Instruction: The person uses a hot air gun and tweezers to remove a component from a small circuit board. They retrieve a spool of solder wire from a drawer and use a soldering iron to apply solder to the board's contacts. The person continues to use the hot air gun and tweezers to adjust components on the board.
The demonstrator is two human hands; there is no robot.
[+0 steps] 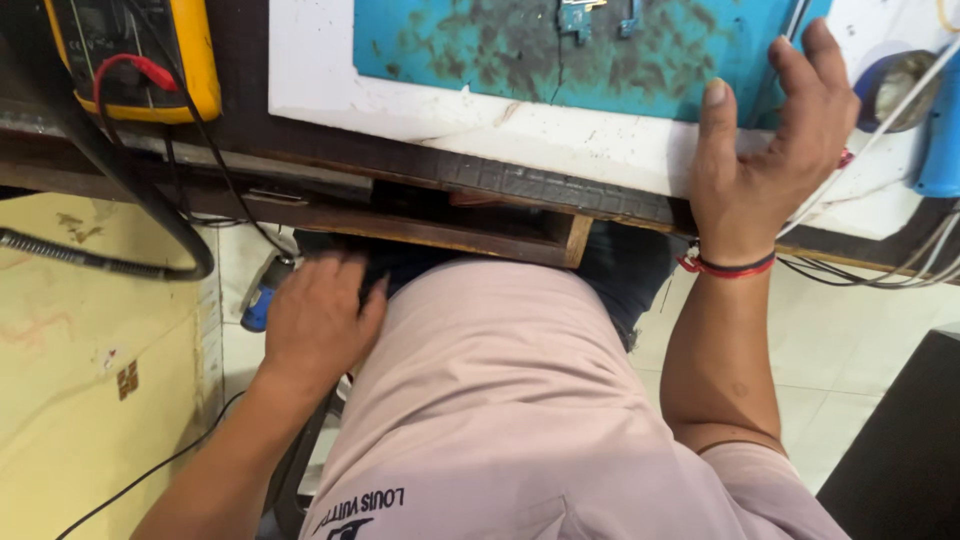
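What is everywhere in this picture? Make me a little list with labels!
Left hand: open, down at the lap by the pink shirt, under the wooden drawer
Right hand: open, resting on the white board at the bench edge
Mat: teal, stained, small metal parts at its top
Meter: yellow, red lead, upper left
Wrist: red and black band
Tape roll: far right

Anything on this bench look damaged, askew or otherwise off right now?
The teal work mat is heavily worn, with dark scuffed patches across its surface. The white board beneath it has chipped, stained edges. Loose cables dangle off the bench edge by the right hand. Nothing looks spilled.
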